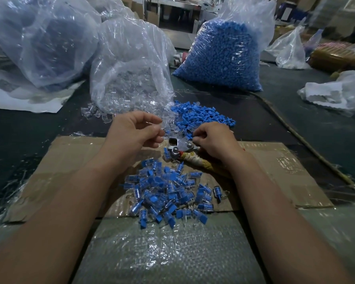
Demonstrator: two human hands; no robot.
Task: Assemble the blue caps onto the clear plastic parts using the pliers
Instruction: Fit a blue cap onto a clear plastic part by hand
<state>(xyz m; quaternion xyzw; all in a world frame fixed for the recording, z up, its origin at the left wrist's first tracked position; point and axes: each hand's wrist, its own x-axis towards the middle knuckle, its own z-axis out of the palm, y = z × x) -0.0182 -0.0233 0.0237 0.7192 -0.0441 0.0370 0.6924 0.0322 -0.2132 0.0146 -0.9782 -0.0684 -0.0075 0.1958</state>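
Note:
My left hand [135, 131] hovers at the near edge of the loose clear plastic parts [168, 124], fingers curled, and a clear part seems pinched at its fingertips. My right hand [213, 141] lies over the pliers, its fingertips bunched at the near edge of the loose blue caps [201, 116]. What they hold is hidden. The pliers [177, 147] lie on the cardboard [275, 160] between my hands, metal head to the left, cloth-wrapped handles running under my right wrist. A heap of assembled blue-and-clear pieces [168, 193] lies nearer me.
An open bag of clear parts [129, 74] stands behind my left hand, and a full bag of blue caps [223, 56] at the back right. More plastic bags lie at the far left and right. A cord [295, 132] runs diagonally across the dark table.

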